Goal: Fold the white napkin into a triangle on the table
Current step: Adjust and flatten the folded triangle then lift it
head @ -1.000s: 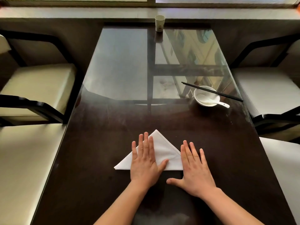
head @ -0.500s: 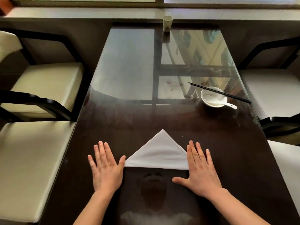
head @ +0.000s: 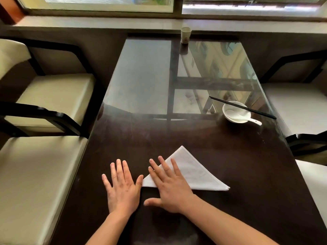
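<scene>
A: Report the position of the work item.

B: The white cloth napkin folded into a triangle [head: 192, 172] lies flat on the dark glossy glass-topped bench [head: 230, 174], in the near half. Its apex points toward 12 o'clock. Its long folded edge runs along the near side, with one sharp corner at 3 o'clock and the other at 9 o'clock.

A: State of the left hand.

B: The left hand [head: 122, 187] lies palm down on the bench, at 9 o'clock from the napkin. Its grip is spread flat and grasps nothing. The thumb tip sits at the napkin's 9 o'clock corner; whether it touches cannot be told.

A: State of the right hand.

B: The right hand [head: 170, 185] lies palm down across the napkin's left part. Its fingers [head: 163, 165] are splayed and extended toward 11 o'clock, resting on the cloth. The thumb lies on the bare bench beyond the near edge. The grip is flat and unclenched; it presses the napkin and does not pinch it.

A: Other items on the bench.

B: A small white ceramic bowl [head: 236, 113] stands at 2 o'clock from the napkin, well apart. A white ceramic spoon [head: 251, 120] rests in it, handle toward 4 o'clock. A pair of black chopsticks [head: 242, 107] lies across the rim. A pale paper cup [head: 185, 35] stands upright at the far edge, at 12 o'clock.
</scene>
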Tool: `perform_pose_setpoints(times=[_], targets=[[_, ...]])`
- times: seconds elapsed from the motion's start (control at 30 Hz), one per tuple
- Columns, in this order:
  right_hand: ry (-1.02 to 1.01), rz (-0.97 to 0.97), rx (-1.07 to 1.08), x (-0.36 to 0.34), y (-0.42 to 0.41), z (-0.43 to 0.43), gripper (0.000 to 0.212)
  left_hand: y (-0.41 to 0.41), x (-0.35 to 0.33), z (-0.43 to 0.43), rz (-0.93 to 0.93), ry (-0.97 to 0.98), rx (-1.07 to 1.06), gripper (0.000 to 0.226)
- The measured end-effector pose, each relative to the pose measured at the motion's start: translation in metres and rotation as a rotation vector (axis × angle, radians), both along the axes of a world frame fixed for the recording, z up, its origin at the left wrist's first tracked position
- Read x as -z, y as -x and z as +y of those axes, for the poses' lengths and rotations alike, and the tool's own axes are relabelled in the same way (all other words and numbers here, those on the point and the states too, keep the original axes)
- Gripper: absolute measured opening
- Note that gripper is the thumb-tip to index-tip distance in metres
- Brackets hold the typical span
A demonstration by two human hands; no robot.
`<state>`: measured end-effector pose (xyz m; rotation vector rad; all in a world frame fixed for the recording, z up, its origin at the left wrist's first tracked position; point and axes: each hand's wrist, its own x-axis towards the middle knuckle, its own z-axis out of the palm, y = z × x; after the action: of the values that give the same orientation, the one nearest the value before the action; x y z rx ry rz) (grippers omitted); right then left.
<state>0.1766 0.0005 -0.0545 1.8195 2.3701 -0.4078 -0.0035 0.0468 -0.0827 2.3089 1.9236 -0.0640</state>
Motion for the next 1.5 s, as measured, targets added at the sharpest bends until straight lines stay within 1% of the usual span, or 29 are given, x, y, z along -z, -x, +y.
perform_pose_setpoints(times=[0.07,0.17,0.27,0.4,0.57,0.6,0.67,0.73,0.83,0.9,1.0,1.13,1.23,1.3,1.4,1.47,1.5], targets=[[-0.007,0.005,0.037,0.009,-0.009,0.002,0.113,-0.001,0.000,-0.001,-0.002,0.007,0.002,0.088],[-0.016,-0.014,0.160,0.014,-0.037,0.012,0.117,-0.001,-0.002,0.000,-0.001,-0.001,0.002,0.088],[-0.022,-0.073,0.237,0.014,-0.070,0.024,0.113,-0.001,-0.002,0.000,0.020,0.002,-0.002,0.088],[-0.042,-0.069,0.306,0.019,-0.082,0.028,0.108,-0.002,-0.004,0.000,0.014,0.010,-0.002,0.087],[-0.020,-0.070,0.536,0.011,-0.094,0.030,0.109,-0.003,-0.011,0.000,0.014,0.031,-0.005,0.087],[-0.013,-0.085,0.537,0.005,-0.096,0.027,0.109,-0.004,-0.013,0.000,0.014,0.032,-0.004,0.089],[-0.030,-0.109,0.471,-0.007,-0.094,0.012,0.107,-0.004,-0.015,0.000,0.007,0.028,0.004,0.094],[-0.070,-0.071,0.360,-0.014,-0.078,-0.015,0.104,-0.004,-0.016,0.000,-0.009,0.014,0.007,0.098],[-0.059,0.010,0.186,-0.013,-0.043,-0.062,0.101,-0.005,-0.015,-0.001,-0.023,0.025,0.012,0.098],[-0.039,0.009,0.154,-0.009,-0.031,-0.079,0.099,-0.004,-0.012,-0.001,-0.022,0.020,0.013,0.095],[-0.008,-0.039,0.253,-0.006,-0.042,-0.096,0.100,-0.005,-0.011,-0.001,-0.027,0.027,0.012,0.092],[0.035,-0.101,0.389,-0.002,-0.085,-0.124,0.103,-0.005,-0.011,-0.002,-0.023,0.029,0.013,0.092],[0.038,-0.115,0.509,-0.005,-0.111,-0.141,0.099,-0.004,-0.011,-0.001,-0.012,0.027,0.006,0.093],[0.038,-0.080,0.568,-0.006,-0.124,-0.148,0.097,-0.005,-0.013,-0.001,-0.010,0.039,0.002,0.093],[0.010,0.033,0.598,-0.005,-0.133,-0.150,0.093,-0.005,-0.015,-0.001,0.001,0.068,-0.009,0.090],[-0.075,0.089,0.665,-0.012,-0.135,-0.146,0.087,-0.007,-0.017,-0.001,-0.027,0.088,-0.018,0.082],[-0.142,0.117,0.693,-0.015,-0.137,-0.143,0.079,-0.008,-0.019,-0.002,-0.063,0.087,-0.022,0.078]])
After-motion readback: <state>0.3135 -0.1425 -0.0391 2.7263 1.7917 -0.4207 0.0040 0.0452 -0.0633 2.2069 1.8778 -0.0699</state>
